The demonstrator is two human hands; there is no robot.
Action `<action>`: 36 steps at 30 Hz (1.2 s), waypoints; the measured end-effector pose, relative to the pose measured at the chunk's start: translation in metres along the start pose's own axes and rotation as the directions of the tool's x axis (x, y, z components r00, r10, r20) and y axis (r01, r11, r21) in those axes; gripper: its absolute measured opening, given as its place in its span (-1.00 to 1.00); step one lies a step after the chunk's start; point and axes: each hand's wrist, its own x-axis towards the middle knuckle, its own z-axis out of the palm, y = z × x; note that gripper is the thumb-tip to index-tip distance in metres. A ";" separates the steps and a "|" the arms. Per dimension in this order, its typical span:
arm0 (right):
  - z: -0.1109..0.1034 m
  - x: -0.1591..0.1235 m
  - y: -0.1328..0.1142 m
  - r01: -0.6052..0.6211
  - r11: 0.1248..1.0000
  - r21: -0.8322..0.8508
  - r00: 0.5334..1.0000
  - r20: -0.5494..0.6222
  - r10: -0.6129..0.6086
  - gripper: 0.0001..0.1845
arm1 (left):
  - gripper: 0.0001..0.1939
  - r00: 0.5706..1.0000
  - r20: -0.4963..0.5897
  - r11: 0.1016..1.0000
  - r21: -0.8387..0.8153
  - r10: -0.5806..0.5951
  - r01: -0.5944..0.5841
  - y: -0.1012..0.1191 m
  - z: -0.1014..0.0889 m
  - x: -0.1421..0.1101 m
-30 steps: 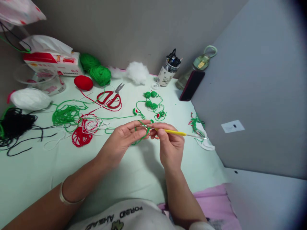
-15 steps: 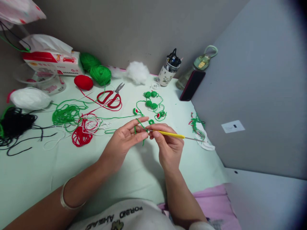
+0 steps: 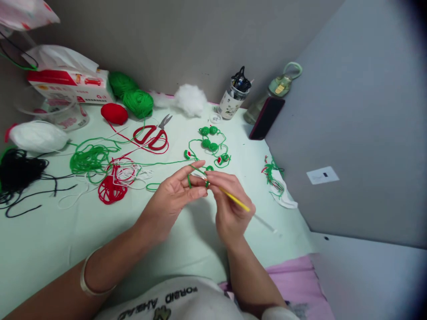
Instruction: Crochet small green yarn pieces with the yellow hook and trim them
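Note:
My left hand [image 3: 171, 200] is closed, with green yarn [image 3: 197, 168] looped over its index finger and the thumb pinching the yarn near the fingertips. In my right hand [image 3: 233, 209] I grip a crochet hook with a yellow handle [image 3: 236, 200], its metal tip reaching into the yarn between both hands. The hook slants down to the right, and its rear end looks blurred. Just behind the fingers lie small green crocheted balls [image 3: 209, 145] and a red-and-green piece [image 3: 187, 154] joined by loose yarn. My fingers hide most of the worked stitches.
Red-handled scissors [image 3: 157, 138] lie left of the balls. Tangled green yarn [image 3: 90, 159], red yarn [image 3: 112, 190] and black yarn [image 3: 22, 171] spread leftward. White stuffing [image 3: 191, 100], a pen jar [image 3: 231, 103], a bottle [image 3: 280, 84] and a phone [image 3: 267, 118] stand along the back.
My right hand has turned, swinging the crochet hook's rear end down towards me. Its tip stays near the left fingers. The left hand has barely moved.

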 end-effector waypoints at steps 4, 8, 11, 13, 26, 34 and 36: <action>-0.002 0.007 0.003 -0.302 0.879 0.368 0.952 0.065 0.300 -0.87 | -0.51 0.999 0.030 1.000 0.008 -0.016 0.015 0.002 -0.004 0.002; -0.003 0.012 0.004 -0.401 0.756 0.518 0.911 0.142 0.386 -0.88 | -0.54 0.998 0.057 0.999 0.041 -0.022 0.020 0.002 -0.009 0.004; -0.005 0.013 0.003 -0.421 0.754 0.504 0.903 0.152 0.402 -0.84 | -0.58 0.998 0.053 0.998 0.050 -0.026 0.023 0.003 -0.011 0.004; -0.006 0.014 0.003 -0.428 0.755 0.496 0.900 0.161 0.405 -0.82 | -0.61 0.999 0.047 0.998 0.062 -0.021 0.018 0.004 -0.011 0.004; -0.009 0.009 -0.001 -0.306 0.860 0.408 0.952 0.112 0.286 -0.82 | -0.67 1.000 0.010 0.980 0.200 0.024 -0.026 0.006 -0.015 0.002; -0.009 0.004 -0.006 -0.057 0.985 0.162 0.995 0.095 0.042 -0.75 | -0.69 0.986 -0.049 0.928 0.348 0.162 -0.136 0.005 -0.014 0.002; -0.009 0.002 -0.005 0.048 0.992 0.119 0.994 0.094 -0.059 -0.72 | -0.68 0.982 -0.058 0.921 0.360 0.181 -0.148 0.006 -0.013 0.001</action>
